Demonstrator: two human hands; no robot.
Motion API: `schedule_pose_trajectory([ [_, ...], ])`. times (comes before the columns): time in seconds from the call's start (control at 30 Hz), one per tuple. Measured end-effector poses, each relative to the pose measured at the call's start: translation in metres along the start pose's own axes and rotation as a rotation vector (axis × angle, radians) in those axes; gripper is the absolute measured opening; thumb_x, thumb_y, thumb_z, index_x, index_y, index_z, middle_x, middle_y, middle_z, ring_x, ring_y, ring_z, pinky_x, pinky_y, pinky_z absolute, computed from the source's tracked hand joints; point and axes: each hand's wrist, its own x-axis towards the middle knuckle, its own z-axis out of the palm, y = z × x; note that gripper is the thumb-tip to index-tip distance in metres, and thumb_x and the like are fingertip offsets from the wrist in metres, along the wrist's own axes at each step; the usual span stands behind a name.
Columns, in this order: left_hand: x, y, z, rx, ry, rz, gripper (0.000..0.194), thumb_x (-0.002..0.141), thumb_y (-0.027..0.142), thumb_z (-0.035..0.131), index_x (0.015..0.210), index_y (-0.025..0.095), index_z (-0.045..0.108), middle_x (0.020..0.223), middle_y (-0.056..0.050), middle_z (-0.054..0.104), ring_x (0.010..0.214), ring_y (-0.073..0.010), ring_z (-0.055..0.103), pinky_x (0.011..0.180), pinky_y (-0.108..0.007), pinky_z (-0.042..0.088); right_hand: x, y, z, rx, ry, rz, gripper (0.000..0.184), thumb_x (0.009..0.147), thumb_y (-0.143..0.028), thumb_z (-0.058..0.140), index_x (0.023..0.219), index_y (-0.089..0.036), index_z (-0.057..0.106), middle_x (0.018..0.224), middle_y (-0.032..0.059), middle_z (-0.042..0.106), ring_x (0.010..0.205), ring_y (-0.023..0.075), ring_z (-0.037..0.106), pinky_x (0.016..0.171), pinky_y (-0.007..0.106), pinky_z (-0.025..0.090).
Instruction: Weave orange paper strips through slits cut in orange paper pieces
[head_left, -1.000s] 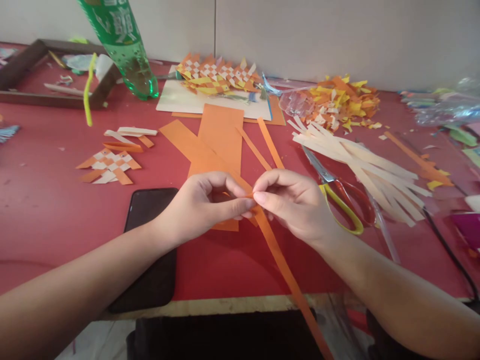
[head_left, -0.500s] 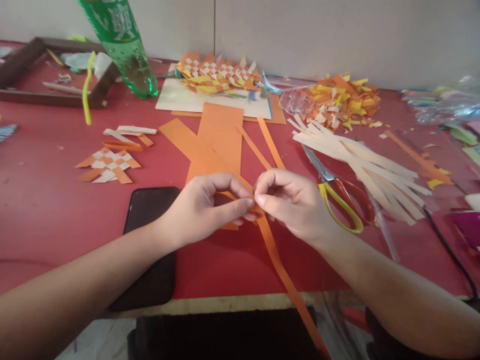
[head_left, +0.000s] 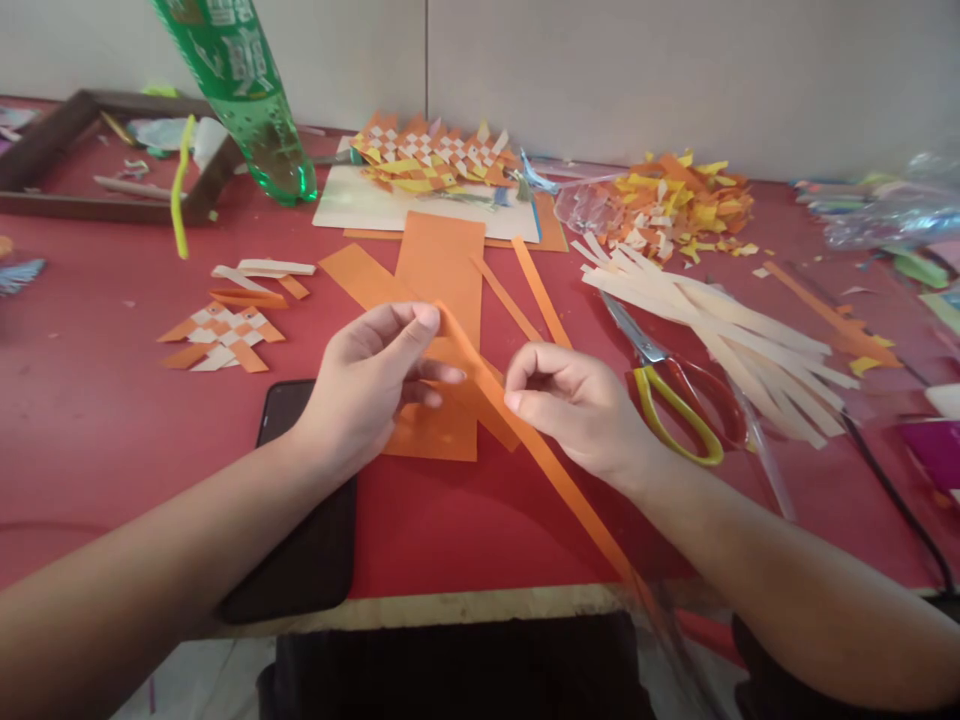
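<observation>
A long orange paper strip (head_left: 559, 475) runs slantwise between my hands and down past the table's front edge. My left hand (head_left: 367, 375) pinches its upper end between thumb and forefinger, the other fingers loosely apart. Farther along, my right hand (head_left: 574, 405) is closed in a pinch at the strip's edge. Beneath the hands lie a wide orange paper sheet (head_left: 442, 260) and a slanting orange paper piece (head_left: 356, 270). Two narrow orange strips (head_left: 541, 292) rest just beyond my right hand. A woven orange and white paper fish (head_left: 225, 330) lies to the left.
A black phone (head_left: 300, 560) lies under my left forearm. Scissors (head_left: 664, 380) and cream paper strips (head_left: 739, 320) are at right. Along the back stand a green bottle (head_left: 262, 120), woven fish (head_left: 435, 150) and a scrap pile (head_left: 675, 200). A dark frame (head_left: 112, 205) sits at back left.
My left hand has moved up and left, away from my right hand, with the strip's end in it. The strip now stretches straighter between the hands; my right hand has barely moved.
</observation>
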Motion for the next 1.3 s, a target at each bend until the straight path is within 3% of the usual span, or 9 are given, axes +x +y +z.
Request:
schedule_pose_trajectory([
  [0.13,-0.005,-0.001,0.001,0.186,-0.259,-0.191,0.026,0.07,0.033,0.083,0.078,0.015,0.067,0.072,-0.002,0.07,0.055,-0.0114,0.068,0.041,-0.014,0.048,0.0,0.003,0.0,0.002,0.004,0.009,0.01,0.075,-0.016,0.062,0.07,-0.018,0.055,0.063,-0.005,0.049,0.056,0.0079,0.04,0.051,0.023,0.031],
  [0.27,-0.008,-0.004,0.002,0.27,-0.311,-0.23,0.023,0.068,0.026,0.085,0.079,0.015,0.068,0.064,-0.001,0.07,0.053,-0.0114,0.067,0.045,-0.014,0.052,-0.001,0.003,0.0,0.019,-0.027,-0.005,0.01,0.077,-0.015,0.062,0.07,-0.018,0.054,0.063,-0.0058,0.047,0.054,0.0071,0.038,0.049,0.023,0.029],
  [0.33,-0.006,-0.005,0.002,0.186,-0.263,-0.194,0.022,0.071,0.026,0.083,0.078,0.016,0.065,0.062,0.001,0.067,0.05,-0.0102,0.065,0.046,-0.015,0.053,-0.001,0.002,0.0,0.013,-0.026,-0.011,0.01,0.076,-0.014,0.062,0.07,-0.018,0.054,0.062,-0.0061,0.047,0.053,0.0067,0.037,0.049,0.023,0.027],
  [0.53,0.008,0.0,-0.002,-0.139,0.136,-0.063,0.014,0.091,0.018,0.06,0.078,0.016,0.054,0.074,0.004,0.062,0.044,-0.0029,0.058,0.044,-0.013,0.053,-0.002,0.002,-0.002,-0.033,-0.022,0.054,0.009,0.075,-0.015,0.06,0.069,-0.017,0.054,0.061,-0.0059,0.047,0.052,0.0063,0.039,0.047,0.022,0.027],
  [0.7,-0.001,0.0,-0.001,0.036,-0.26,-0.251,0.024,0.08,0.031,0.076,0.086,0.013,0.063,0.069,0.0,0.067,0.05,-0.0085,0.065,0.048,-0.016,0.056,-0.001,0.001,-0.002,-0.034,0.017,0.044,0.009,0.074,-0.017,0.06,0.068,-0.017,0.053,0.06,-0.0061,0.046,0.051,0.0061,0.038,0.047,0.022,0.028],
  [0.8,-0.005,-0.004,0.001,0.148,-0.341,-0.383,0.02,0.083,0.028,0.073,0.081,0.01,0.063,0.061,-0.003,0.069,0.052,-0.0089,0.067,0.052,-0.013,0.056,-0.002,0.002,-0.002,-0.03,-0.007,0.045,0.01,0.075,-0.018,0.062,0.07,-0.017,0.054,0.061,-0.006,0.047,0.051,0.0059,0.038,0.047,0.022,0.028],
  [0.97,-0.003,-0.006,0.002,0.035,-0.186,-0.268,0.014,0.089,0.024,0.066,0.08,0.016,0.058,0.059,0.002,0.066,0.051,-0.0091,0.067,0.05,-0.015,0.054,-0.002,0.0,-0.001,-0.04,0.001,0.048,0.009,0.076,-0.018,0.062,0.071,-0.016,0.055,0.062,-0.005,0.049,0.052,0.006,0.04,0.047,0.021,0.029],
  [1.2,0.006,0.01,-0.004,-0.232,0.273,0.155,0.03,0.097,0.026,0.054,0.067,0.022,0.049,0.055,0.008,0.053,0.044,-0.0056,0.055,0.051,-0.018,0.052,-0.001,0.003,-0.008,0.035,0.076,0.001,0.01,0.074,-0.012,0.06,0.067,-0.018,0.057,0.058,-0.0042,0.051,0.051,0.0071,0.041,0.046,0.023,0.029],
  [1.3,0.009,0.013,-0.007,-0.326,0.326,0.186,0.032,0.094,0.024,0.059,0.064,0.022,0.048,0.051,0.009,0.05,0.045,-0.005,0.054,0.054,-0.017,0.051,0.0,0.006,-0.012,0.115,0.153,-0.022,0.014,0.073,-0.008,0.055,0.066,-0.019,0.056,0.057,-0.0034,0.052,0.049,0.0082,0.042,0.045,0.024,0.028],
])
